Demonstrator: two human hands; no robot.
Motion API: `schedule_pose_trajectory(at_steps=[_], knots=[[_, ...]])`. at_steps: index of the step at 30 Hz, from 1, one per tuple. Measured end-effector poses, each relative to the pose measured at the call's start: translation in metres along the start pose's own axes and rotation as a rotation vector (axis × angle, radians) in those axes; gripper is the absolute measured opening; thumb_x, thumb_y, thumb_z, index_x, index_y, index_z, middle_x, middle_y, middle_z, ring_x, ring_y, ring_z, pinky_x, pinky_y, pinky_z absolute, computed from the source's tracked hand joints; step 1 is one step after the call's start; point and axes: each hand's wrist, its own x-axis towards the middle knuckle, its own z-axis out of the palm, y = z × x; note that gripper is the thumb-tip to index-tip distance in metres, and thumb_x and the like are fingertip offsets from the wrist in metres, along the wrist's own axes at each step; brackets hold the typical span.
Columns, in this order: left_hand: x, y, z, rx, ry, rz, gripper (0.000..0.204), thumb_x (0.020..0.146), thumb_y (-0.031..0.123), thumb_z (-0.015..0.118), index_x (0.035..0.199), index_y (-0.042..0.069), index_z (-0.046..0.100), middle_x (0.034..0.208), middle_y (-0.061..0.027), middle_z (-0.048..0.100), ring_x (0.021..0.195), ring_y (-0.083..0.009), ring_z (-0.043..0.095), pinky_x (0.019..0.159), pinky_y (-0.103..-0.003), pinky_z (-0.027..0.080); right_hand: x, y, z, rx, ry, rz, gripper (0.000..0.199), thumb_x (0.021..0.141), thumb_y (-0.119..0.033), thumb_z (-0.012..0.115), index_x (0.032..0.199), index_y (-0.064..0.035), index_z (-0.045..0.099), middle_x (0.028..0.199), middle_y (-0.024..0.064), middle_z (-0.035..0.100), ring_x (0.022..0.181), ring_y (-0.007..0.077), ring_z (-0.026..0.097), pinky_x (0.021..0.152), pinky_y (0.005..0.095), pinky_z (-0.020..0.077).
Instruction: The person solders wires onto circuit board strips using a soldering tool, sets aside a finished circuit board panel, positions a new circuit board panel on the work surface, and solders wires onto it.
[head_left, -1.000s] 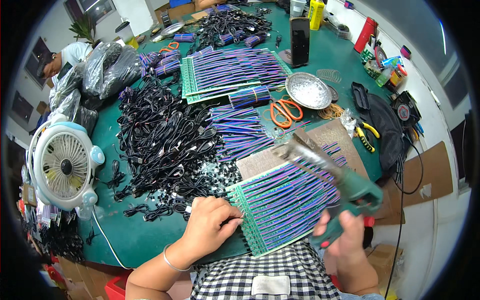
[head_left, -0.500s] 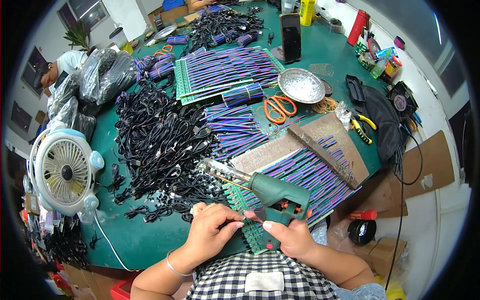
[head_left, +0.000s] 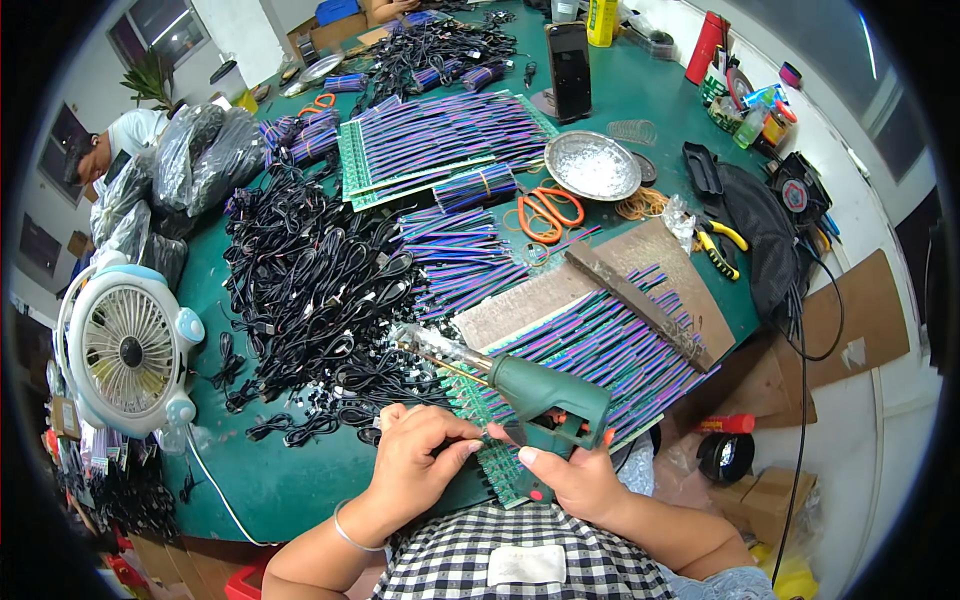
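A green pistol-shaped soldering gun point(head_left: 550, 388) is gripped in my right hand point(head_left: 580, 482), its metal barrel pointing to the far left. Below the barrel lies a green circuit board strip point(head_left: 470, 397) with purple, blue and black flat wires point(head_left: 620, 352) running off it to the right. My left hand point(head_left: 418, 455) has thumb and forefinger pinched together at the board's near left side, close to the right fingertips. Whatever sits in that pinch is too small to make out. A metal bar point(head_left: 640, 305) lies across the wires.
A heap of black cables point(head_left: 310, 280) covers the left middle of the green table. Farther back are another wired board panel point(head_left: 440, 145), orange scissors point(head_left: 548, 213), a metal dish point(head_left: 593, 166) and a phone point(head_left: 570, 75). A white fan point(head_left: 130, 345) stands left; a person sits beyond bags point(head_left: 205, 150).
The whole view has shifted slightly. My right hand and the soldering gun sit a little farther left and lower; the left hand keeps its pinch at the board.
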Motion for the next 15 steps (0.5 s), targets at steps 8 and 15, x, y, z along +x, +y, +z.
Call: schedule_pose_trajectory(at_steps=[8, 15], knots=[[0.015, 0.006, -0.018, 0.617, -0.018, 0.481, 0.019, 0.07, 0.016, 0.062, 0.089, 0.017, 0.064, 0.078, 0.0054, 0.056, 0.074, -0.0118, 0.053, 0.071, -0.032, 0.035, -0.021, -0.017, -0.025, 0.063, 0.078, 0.092, 0.046, 0.086, -0.002, 0.054, 0.13, -0.0022, 0.042, 0.11, 0.0119, 0.064, 0.072, 0.0049, 0.057, 0.06, 0.0201, 0.0465], [0.015, -0.017, -0.013, 0.466, -0.115, 0.504, 0.017, 0.072, 0.015, 0.06, 0.088, 0.013, 0.065, 0.08, 0.0009, 0.055, 0.076, -0.0157, 0.053, 0.067, -0.031, 0.041, -0.089, -0.019, -0.063, -0.188, 0.207, 0.087, 0.058, 0.08, -0.029, 0.064, 0.123, 0.0064, 0.047, 0.083, 0.0145, 0.063, 0.069, 0.0199, 0.061, 0.067, 0.0317, 0.0498]])
